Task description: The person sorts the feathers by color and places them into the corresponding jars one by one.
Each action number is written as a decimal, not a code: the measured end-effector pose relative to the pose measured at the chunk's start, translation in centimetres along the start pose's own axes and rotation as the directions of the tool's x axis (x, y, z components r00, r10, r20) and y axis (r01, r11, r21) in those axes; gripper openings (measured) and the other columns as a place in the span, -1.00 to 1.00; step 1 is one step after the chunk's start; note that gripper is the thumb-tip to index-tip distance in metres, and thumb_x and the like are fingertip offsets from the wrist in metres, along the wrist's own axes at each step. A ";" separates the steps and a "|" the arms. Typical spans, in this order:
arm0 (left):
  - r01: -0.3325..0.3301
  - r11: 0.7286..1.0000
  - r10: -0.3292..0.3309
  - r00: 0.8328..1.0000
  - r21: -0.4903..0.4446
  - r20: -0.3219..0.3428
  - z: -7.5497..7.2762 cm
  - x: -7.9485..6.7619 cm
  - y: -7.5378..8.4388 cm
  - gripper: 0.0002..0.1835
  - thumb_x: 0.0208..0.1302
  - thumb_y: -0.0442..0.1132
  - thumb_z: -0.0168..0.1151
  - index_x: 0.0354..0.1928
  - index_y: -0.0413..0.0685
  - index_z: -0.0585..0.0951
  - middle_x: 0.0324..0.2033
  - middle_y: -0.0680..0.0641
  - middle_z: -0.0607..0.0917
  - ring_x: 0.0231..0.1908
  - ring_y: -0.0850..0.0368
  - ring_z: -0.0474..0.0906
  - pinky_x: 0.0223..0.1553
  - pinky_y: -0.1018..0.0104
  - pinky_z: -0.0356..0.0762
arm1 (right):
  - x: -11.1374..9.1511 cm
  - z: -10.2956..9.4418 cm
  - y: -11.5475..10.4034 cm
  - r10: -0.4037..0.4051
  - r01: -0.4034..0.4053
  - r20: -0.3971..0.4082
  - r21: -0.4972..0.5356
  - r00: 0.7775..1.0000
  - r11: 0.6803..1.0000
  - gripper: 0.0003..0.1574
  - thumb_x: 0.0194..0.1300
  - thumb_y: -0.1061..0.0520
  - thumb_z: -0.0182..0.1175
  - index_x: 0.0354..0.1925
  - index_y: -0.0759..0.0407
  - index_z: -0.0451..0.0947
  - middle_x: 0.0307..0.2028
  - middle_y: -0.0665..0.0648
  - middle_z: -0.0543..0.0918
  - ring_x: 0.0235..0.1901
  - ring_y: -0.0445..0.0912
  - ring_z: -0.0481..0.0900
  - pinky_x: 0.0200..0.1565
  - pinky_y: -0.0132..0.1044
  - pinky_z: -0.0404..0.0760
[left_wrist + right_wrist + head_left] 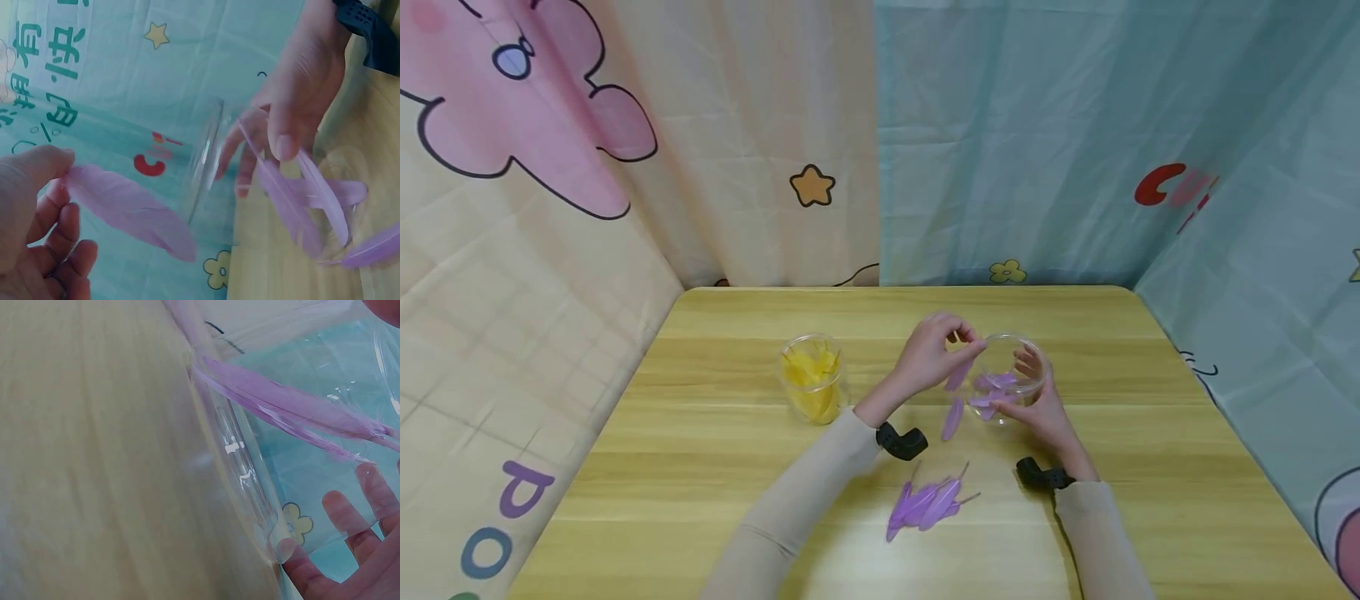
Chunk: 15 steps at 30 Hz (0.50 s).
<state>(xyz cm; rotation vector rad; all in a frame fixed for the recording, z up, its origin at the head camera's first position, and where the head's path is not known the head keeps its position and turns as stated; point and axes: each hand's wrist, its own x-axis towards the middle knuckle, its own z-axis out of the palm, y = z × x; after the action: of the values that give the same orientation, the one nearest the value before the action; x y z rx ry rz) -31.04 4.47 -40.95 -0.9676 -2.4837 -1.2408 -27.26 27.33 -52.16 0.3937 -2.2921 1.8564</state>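
Purple, soft-edged, the feather (pixel 128 209) I have in my left hand (pixel 928 358) is pinched near one end between thumb and fingertip, my other fingers loosely bent beneath. Its long axis slants down from my fingertips, free end toward the table (pixel 700 467). The clear plastic cup (pixel 1026 390) is just to the right of it, and my right hand (pixel 1047 408) grips that cup, thumb on the near side, fingers round the far wall.

What counts, I judge, is this: my pinching fingertips are right by the left edge of the rim, yet the feather hangs outside the wall, so it would need lifting and shifting right to clear the edge. Whether the cup leans, I cannot tell.

Inside it, several purple feathers (pixel 994 395) lie crosswise. One stray feather (pixel 952 419) rests on the wood just left of the cup; the loose pile (pixel 927 505) is nearer my body, between my forearms. Off to my left stands a second cup (pixel 811 389) of yellow feathers (pixel 822 404).
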 end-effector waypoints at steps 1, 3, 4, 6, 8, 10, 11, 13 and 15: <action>-0.002 1.000 0.002 1.000 -0.003 0.013 0.0 0.0 0.1 -0.78 0.20 0.03 0.21 -0.40 0.07 0.59 -0.40 0.15 0.58 -0.30 0.21 0.45 -0.26 0.48 0.38 | 0.0 0.0 0.0 0.005 -0.005 0.003 0.000 1.000 1.000 0.29 -0.08 0.43 0.36 0.42 0.02 -0.19 0.32 0.30 0.05 0.28 0.28 0.03 0.20 0.32 0.02; 0.003 1.000 -0.003 0.999 -0.003 0.032 -0.1 0.0 0.3 -0.79 0.21 0.03 0.21 -0.40 0.08 0.59 -0.41 0.15 0.57 -0.31 0.19 0.46 -0.27 0.49 0.37 | 0.1 0.0 0.1 0.016 -0.016 -0.001 -0.002 1.000 1.000 0.29 -0.08 0.44 0.36 0.42 0.01 -0.19 0.33 0.29 0.04 0.29 0.27 0.02 0.21 0.31 0.02; 0.005 1.000 -0.004 0.999 -0.005 0.036 -0.1 0.1 0.4 -0.79 0.21 0.02 0.21 -0.39 0.07 0.59 -0.40 0.15 0.57 -0.30 0.17 0.47 -0.26 0.49 0.37 | 0.2 0.0 0.0 0.019 -0.019 -0.001 -0.002 1.000 1.000 0.29 -0.08 0.44 0.36 0.42 0.02 -0.20 0.33 0.29 0.04 0.29 0.26 0.01 0.22 0.31 0.01; 0.005 1.000 -0.004 1.000 -0.015 0.027 0.1 0.4 0.4 -0.79 0.22 0.02 0.20 -0.37 0.06 0.58 -0.38 0.14 0.58 -0.26 0.13 0.48 -0.24 0.50 0.37 | 0.2 -0.1 -0.1 0.021 -0.021 -0.004 0.001 1.000 1.000 0.29 -0.08 0.45 0.36 0.42 0.04 -0.20 0.34 0.28 0.03 0.30 0.26 0.00 0.22 0.31 0.00; 0.005 0.999 -0.005 1.000 -0.039 0.002 0.4 1.0 0.5 -0.79 0.23 0.03 0.18 -0.35 0.06 0.58 -0.35 0.13 0.58 -0.23 0.14 0.47 -0.21 0.50 0.36 | 0.3 -0.3 -0.2 0.021 -0.021 -0.008 0.002 1.000 1.000 0.29 -0.08 0.46 0.35 0.42 0.05 -0.21 0.34 0.28 0.03 0.30 0.25 0.00 0.23 0.30 0.00; -0.007 0.996 0.004 0.999 -0.093 -0.035 0.8 1.8 0.6 -0.79 0.24 0.00 0.17 -0.34 0.03 0.57 -0.32 0.10 0.59 -0.21 0.16 0.46 -0.16 0.46 0.39 | 0.3 -0.3 -0.3 0.013 -0.013 -0.004 0.007 1.000 1.000 0.29 -0.08 0.47 0.35 0.42 0.07 -0.21 0.33 0.29 0.03 0.30 0.27 0.00 0.23 0.31 -0.01; -0.019 0.992 0.012 0.998 -0.123 -0.061 1.1 2.3 0.7 -0.79 0.25 -0.02 0.18 -0.34 0.01 0.57 -0.32 0.09 0.60 -0.21 0.18 0.45 -0.15 0.46 0.39 | 0.3 -0.3 -0.3 0.010 -0.010 -0.004 0.011 1.000 1.000 0.28 -0.08 0.47 0.34 0.41 0.08 -0.20 0.33 0.29 0.04 0.30 0.27 0.00 0.22 0.31 -0.01; -0.042 0.981 0.021 0.994 -0.189 -0.112 1.8 3.1 0.7 -0.81 0.26 -0.06 0.18 -0.34 -0.02 0.56 -0.30 0.06 0.59 -0.21 0.21 0.44 -0.13 0.41 0.42 | 0.2 -0.1 -0.6 0.009 -0.009 -0.001 0.020 1.000 1.000 0.27 -0.07 0.48 0.33 0.41 0.11 -0.20 0.33 0.31 0.04 0.29 0.29 0.00 0.22 0.32 -0.02; -0.055 0.967 0.016 0.988 -0.249 -0.156 2.5 3.7 0.7 -0.82 0.26 -0.09 0.17 -0.35 -0.04 0.56 -0.29 0.04 0.59 -0.22 0.22 0.43 -0.14 0.33 0.45 | 0.0 0.2 -1.2 0.013 -0.013 0.003 0.029 1.000 1.000 0.25 -0.06 0.48 0.32 0.41 0.14 -0.20 0.32 0.34 0.03 0.29 0.33 -0.01 0.22 0.33 -0.04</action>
<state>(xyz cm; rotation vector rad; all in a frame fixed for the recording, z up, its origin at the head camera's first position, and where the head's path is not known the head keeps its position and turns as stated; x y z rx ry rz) -33.16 8.45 -40.40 -0.9284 -2.2211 -1.5845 -26.86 26.90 -51.09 0.3869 -2.2781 1.8980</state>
